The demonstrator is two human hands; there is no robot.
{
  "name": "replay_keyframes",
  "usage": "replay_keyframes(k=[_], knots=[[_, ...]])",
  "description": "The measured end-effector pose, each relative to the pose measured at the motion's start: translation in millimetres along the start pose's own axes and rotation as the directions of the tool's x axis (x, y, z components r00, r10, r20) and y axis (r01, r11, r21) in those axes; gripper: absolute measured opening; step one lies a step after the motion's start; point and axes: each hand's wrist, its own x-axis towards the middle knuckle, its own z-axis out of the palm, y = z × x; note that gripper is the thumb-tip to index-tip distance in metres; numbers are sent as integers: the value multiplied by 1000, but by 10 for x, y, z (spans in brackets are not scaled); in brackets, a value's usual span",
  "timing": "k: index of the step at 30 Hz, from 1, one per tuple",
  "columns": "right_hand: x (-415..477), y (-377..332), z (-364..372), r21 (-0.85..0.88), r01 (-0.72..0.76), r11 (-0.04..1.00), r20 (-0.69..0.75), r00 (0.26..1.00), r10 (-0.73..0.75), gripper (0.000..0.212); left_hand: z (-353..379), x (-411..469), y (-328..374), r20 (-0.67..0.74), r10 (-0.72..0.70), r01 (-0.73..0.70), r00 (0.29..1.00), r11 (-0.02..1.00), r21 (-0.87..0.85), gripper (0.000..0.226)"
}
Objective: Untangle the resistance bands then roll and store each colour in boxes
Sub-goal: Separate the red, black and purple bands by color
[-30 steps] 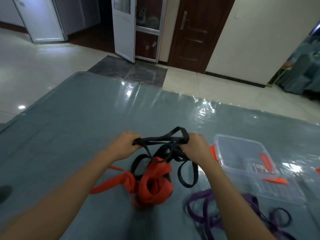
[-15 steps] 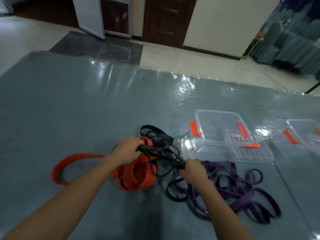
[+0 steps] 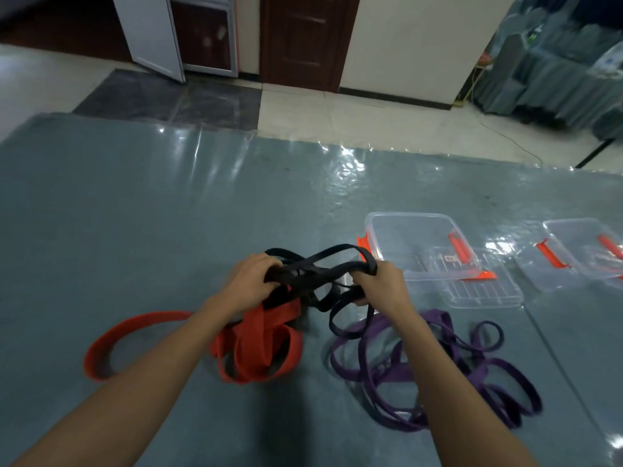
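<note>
Gripping the black band (image 3: 305,281) in both fists: left hand (image 3: 251,281) curled tight round one bunch of strands, right hand (image 3: 381,286) closed round another bunch. Holding the tangle stretched across the short gap between the two hands, raised above the table (image 3: 135,214), with one black loop arching up over the gap and another drooping down below the right hand. Right under the left hand, rising into the black strands there, the red band (image 3: 259,345), heaped in broad folds beneath that wrist and trailing one wide loop out past the left forearm. Flat on the table under and outside the right forearm, the purple band (image 3: 435,315), sprawled in loose loops, apart from the red heap; hard to tell whether touching the lowest black loop or only near it. Just beyond the right hand, close to its knuckles, a clear box (image 3: 414,237) with orange clips, open-topped, its lid (image 3: 485,293) lying against the side nearest that hand's outer edge. Further out to the right of the right hand, a second clear box (image 3: 580,244), orange-clipped too, cut off by the frame edge. Beneath both hands, grey cloth under a shiny plastic sheet.
</note>
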Motion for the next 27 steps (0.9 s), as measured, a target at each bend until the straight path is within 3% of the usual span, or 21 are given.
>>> replay_keyframes(k=[2, 4, 6, 8, 12, 14, 16, 18, 20, 22, 23, 27], knots=[[64, -152, -51, 51, 21, 998, -24, 1000, -20, 27, -135, 79, -28, -94, -58, 55, 994, 998, -32, 41], [135, -285, -107, 132, 24, 991, -40, 999, -19, 24, -282, 125, -38, -95, -89, 87, 991, 996, -26, 52], [214, -395, -152, 193, 18, 981, -57, 998, -7, 18, -385, 108, 10, -48, -40, 38, 998, 998, -45, 63], [297, -473, -180, 236, 8, 972, -64, 998, 7, 15, -396, 34, 89, -103, 88, -96, 991, 993, -72, 65], [442, -556, -218, 284, -16, 959, -56, 998, 34, 13, -227, -189, 264, -373, 341, -346, 863, 937, 56, 42], [517, -594, -235, 317, -19, 948, -56, 998, 39, 14, -72, -289, 374, -375, 445, -448, 813, 890, 85, 24], [586, -635, -246, 332, -13, 943, -56, 998, 33, 14, 113, -367, 479, -293, 515, -516, 805, 853, 83, 16], [644, -671, -251, 343, -9, 939, -54, 998, 29, 14, 276, -363, 562, -202, 412, -420, 888, 907, 5, 22], [696, -685, -253, 343, -5, 939, -53, 998, 24, 15, 405, -269, 586, -92, 132, -140, 987, 986, -89, 43], [737, -678, -245, 327, -10, 945, -44, 999, 26, 18, 500, -136, 579, -16, -86, 83, 996, 989, -121, 59], [753, -668, -240, 326, -13, 945, -36, 999, 26, 18, 552, -70, 575, -4, -131, 130, 991, 987, -89, 63], [821, -610, -247, 346, -26, 938, 0, 1000, 28, 16, 686, 151, 511, -81, -178, 178, 981, 984, -3, 63]])
